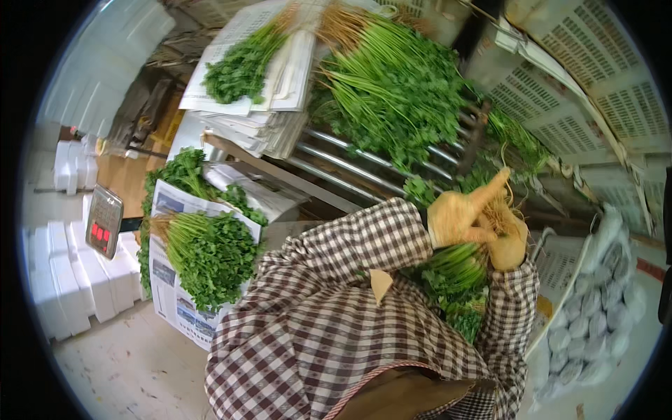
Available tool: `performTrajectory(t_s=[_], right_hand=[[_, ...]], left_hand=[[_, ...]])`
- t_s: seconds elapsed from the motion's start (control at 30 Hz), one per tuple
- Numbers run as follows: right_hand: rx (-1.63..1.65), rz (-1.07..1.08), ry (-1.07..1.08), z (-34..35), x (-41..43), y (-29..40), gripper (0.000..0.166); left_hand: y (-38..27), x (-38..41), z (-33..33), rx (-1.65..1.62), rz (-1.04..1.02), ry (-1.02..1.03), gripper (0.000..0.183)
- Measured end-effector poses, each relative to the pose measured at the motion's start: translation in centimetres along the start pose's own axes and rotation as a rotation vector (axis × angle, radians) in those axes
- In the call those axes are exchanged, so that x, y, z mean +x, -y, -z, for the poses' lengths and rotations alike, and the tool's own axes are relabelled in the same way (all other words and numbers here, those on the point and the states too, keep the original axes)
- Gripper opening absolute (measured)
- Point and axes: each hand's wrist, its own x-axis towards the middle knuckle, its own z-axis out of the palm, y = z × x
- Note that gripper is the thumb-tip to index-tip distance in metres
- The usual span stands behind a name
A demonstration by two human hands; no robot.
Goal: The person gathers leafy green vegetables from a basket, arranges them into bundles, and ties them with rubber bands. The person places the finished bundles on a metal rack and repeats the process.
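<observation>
My right hand, in a pale yellow glove, is closed around the root end of a bunch of leafy green herbs, likely coriander. Its stems and leaves hang down against my checkered smock. My left hand, gloved alike, is at the roots with one finger extended; whether it grips any strands cannot be told. Beyond my hands a large heap of the same herb lies on a rack of metal bars. A small bunch rests on stacked newspapers. Another bunch lies on newspaper at the left.
A scale display with red digits stands at the far left, near white foam boxes. Slotted plastic crates line the upper right. At the right is a clear bag of rounded items. Metal bars run beyond my left sleeve.
</observation>
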Motion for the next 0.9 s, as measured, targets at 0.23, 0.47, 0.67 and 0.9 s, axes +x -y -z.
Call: performTrajectory(t_s=[0.23,0.47,0.67,0.9], right_hand=[[-0.002,-0.100,-0.091,0.5,-1.6,-0.7,0.048],[-0.266,-0.110,-0.080,0.4,-1.9,0.5,0.052],[-0.182,-0.048,-0.124,0.0,-1.9,-1.2,0.043],[-0.402,-0.055,-0.152,-0.2,-2.3,-0.1,0.037]], left_hand=[[-0.5,0.9,-0.2,0.049,0.010,0.116,0.115],[-0.5,1.7,-0.1,-0.048,-0.061,0.051,0.115],[0.3,1.5,-0.2,-0.020,-0.104,0.111,0.111],[-0.1,1.2,0.3,-0.008,-0.016,0.109,0.087]])
